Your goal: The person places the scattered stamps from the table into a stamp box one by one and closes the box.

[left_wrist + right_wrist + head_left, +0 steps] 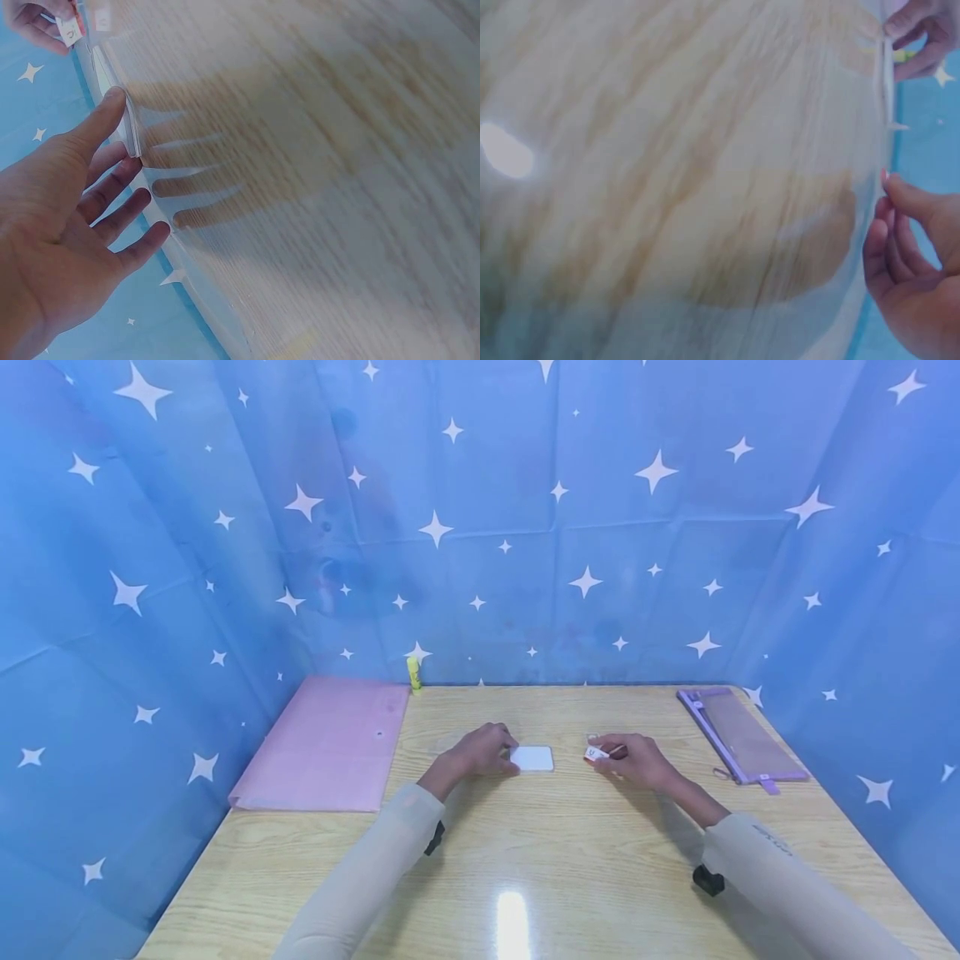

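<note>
My left hand (487,748) has its thumb and index finger at the left edge of a flat white rectangular pad (533,758), gripping it on the table. In the left wrist view the pad (133,135) shows edge-on between thumb and forefinger, the other fingers (142,247) spread apart. To the right, my right hand (637,758) pinches a small white block (596,754) with a dark mark and a red edge, close over the table. The right wrist view shows only a reddish bit of it at the fingertips (891,184).
A pink translucent folder (322,743) lies at the left of the wooden table (480,843). A yellow glue stick (414,676) stands at the back edge. On the right lies a purple zippered mesh pouch (750,735). A blue star-patterned curtain (510,568) encloses the table.
</note>
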`<action>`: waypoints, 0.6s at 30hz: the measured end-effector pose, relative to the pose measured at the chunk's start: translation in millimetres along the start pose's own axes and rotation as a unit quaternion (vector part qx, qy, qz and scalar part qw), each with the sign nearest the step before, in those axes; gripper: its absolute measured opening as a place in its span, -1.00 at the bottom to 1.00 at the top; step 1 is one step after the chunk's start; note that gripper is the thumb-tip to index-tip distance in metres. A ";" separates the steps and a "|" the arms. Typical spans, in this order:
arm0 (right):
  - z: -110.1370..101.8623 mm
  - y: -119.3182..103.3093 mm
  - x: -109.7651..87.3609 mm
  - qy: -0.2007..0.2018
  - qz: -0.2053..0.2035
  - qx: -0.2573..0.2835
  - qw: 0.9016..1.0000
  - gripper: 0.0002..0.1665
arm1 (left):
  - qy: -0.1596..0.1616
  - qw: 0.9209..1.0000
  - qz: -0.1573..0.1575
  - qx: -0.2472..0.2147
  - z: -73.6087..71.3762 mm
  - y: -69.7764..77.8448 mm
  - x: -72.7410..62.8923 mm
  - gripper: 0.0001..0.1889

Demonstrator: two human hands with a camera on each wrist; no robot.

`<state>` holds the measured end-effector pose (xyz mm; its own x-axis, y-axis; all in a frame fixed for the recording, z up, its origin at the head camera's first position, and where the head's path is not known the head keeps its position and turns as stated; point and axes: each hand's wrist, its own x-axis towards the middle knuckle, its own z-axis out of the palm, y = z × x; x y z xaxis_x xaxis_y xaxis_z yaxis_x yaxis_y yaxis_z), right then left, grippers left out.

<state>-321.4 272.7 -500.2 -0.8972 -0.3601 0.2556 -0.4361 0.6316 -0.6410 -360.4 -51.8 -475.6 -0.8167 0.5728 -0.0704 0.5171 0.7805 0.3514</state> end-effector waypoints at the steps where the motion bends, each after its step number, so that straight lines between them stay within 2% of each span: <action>1: -0.1 -0.7 0.7 -0.001 0.000 0.007 1.000 -0.55 | 0.000 1.000 0.002 0.001 -0.3 0.1 0.0 -0.48; 11: 2.5 -15.2 9.8 -0.012 -0.009 0.057 0.998 -0.58 | 0.002 1.000 0.010 -0.003 -2.5 0.2 -1.3 -0.48; 18: 6.1 -23.2 16.1 -0.028 -0.012 0.061 0.998 -0.59 | 0.006 1.000 0.020 -0.002 -1.3 -1.5 -0.8 -0.48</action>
<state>-325.3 248.1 -485.6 -0.8797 -0.4147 0.2327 -0.4426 0.5351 -0.7196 -360.9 -53.8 -474.9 -0.7988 0.5999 -0.0445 0.5482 0.7563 0.3570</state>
